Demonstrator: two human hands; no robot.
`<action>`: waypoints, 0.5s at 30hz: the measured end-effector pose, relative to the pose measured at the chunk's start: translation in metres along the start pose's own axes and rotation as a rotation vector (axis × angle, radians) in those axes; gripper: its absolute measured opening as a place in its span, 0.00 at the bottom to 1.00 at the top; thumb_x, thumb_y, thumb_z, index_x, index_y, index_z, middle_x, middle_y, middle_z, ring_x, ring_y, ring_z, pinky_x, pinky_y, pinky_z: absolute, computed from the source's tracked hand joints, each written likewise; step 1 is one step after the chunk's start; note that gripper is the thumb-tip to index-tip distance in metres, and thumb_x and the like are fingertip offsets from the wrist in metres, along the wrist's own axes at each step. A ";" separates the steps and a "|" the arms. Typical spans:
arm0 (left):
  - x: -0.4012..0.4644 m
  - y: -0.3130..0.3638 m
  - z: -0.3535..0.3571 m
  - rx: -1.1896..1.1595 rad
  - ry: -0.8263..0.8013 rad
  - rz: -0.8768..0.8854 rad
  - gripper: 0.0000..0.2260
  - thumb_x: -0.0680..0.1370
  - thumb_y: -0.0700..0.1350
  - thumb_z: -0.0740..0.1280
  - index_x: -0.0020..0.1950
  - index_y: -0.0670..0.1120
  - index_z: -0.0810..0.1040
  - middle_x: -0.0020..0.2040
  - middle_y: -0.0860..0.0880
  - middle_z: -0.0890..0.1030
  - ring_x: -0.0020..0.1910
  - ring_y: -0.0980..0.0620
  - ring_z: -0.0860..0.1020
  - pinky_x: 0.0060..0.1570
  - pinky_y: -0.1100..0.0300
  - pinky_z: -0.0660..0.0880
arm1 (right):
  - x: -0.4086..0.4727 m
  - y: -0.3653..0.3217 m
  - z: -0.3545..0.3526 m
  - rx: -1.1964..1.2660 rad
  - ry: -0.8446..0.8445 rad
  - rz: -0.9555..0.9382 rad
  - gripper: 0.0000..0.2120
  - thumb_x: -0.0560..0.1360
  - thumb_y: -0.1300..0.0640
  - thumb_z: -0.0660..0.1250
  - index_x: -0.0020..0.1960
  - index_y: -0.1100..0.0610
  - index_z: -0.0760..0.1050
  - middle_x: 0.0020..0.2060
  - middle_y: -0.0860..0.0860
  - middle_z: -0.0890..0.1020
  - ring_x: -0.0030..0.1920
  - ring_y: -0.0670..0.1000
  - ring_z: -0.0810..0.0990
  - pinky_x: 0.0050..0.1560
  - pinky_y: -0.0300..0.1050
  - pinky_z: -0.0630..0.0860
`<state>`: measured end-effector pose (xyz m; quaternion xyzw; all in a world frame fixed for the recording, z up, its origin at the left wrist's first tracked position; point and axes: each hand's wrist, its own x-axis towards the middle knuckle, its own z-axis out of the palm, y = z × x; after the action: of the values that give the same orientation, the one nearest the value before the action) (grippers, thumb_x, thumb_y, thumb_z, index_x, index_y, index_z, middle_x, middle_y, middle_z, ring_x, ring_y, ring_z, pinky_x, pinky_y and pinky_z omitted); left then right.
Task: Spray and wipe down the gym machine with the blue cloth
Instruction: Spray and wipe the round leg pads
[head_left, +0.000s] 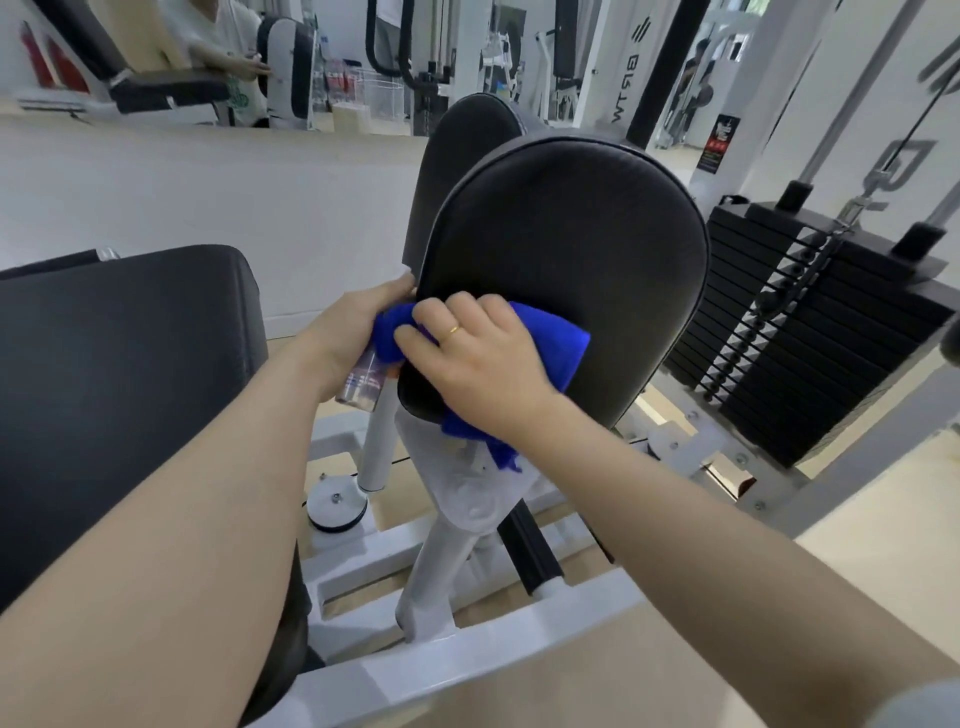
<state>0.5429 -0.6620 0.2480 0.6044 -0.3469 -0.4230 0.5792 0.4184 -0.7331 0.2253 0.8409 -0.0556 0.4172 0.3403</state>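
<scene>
A black rounded pad (566, 244) of the gym machine stands in the middle of the view on a white frame (452, 499). My right hand (478, 353) presses the blue cloth (556, 338) against the pad's lower left edge, fingers spread over the cloth. Part of the cloth hangs below the pad. Just left of the pad, my left hand (353, 327) grips a clear spray bottle (366, 382), whose top is hidden behind the hand and the cloth.
A black seat pad (119, 364) fills the left. A second black pad (462, 156) stands behind the first. The black weight stack (810, 332) with cable and guide rods sits at the right. A mirror (208, 57) runs along the back wall.
</scene>
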 end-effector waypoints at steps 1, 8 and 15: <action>0.000 0.000 -0.001 0.028 0.006 0.011 0.15 0.79 0.55 0.58 0.39 0.47 0.74 0.26 0.51 0.75 0.21 0.56 0.72 0.23 0.67 0.70 | 0.006 0.009 -0.006 -0.022 0.030 0.027 0.10 0.74 0.64 0.60 0.43 0.56 0.80 0.40 0.53 0.80 0.35 0.54 0.76 0.38 0.48 0.68; 0.009 -0.001 -0.001 0.098 -0.006 0.048 0.15 0.79 0.55 0.58 0.40 0.47 0.74 0.30 0.52 0.77 0.23 0.55 0.72 0.26 0.64 0.70 | 0.006 0.016 -0.006 -0.045 0.132 0.144 0.10 0.73 0.65 0.62 0.44 0.55 0.81 0.40 0.53 0.81 0.34 0.54 0.75 0.36 0.48 0.66; 0.008 0.000 0.000 0.092 0.033 0.058 0.15 0.80 0.55 0.58 0.40 0.48 0.75 0.34 0.51 0.75 0.23 0.55 0.74 0.24 0.66 0.71 | -0.003 0.023 -0.015 -0.030 -0.023 -0.094 0.10 0.74 0.63 0.60 0.44 0.55 0.80 0.40 0.52 0.80 0.36 0.54 0.75 0.38 0.48 0.65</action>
<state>0.5456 -0.6690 0.2474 0.6270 -0.3737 -0.3795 0.5685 0.3972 -0.7421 0.2415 0.8421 -0.0261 0.3903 0.3713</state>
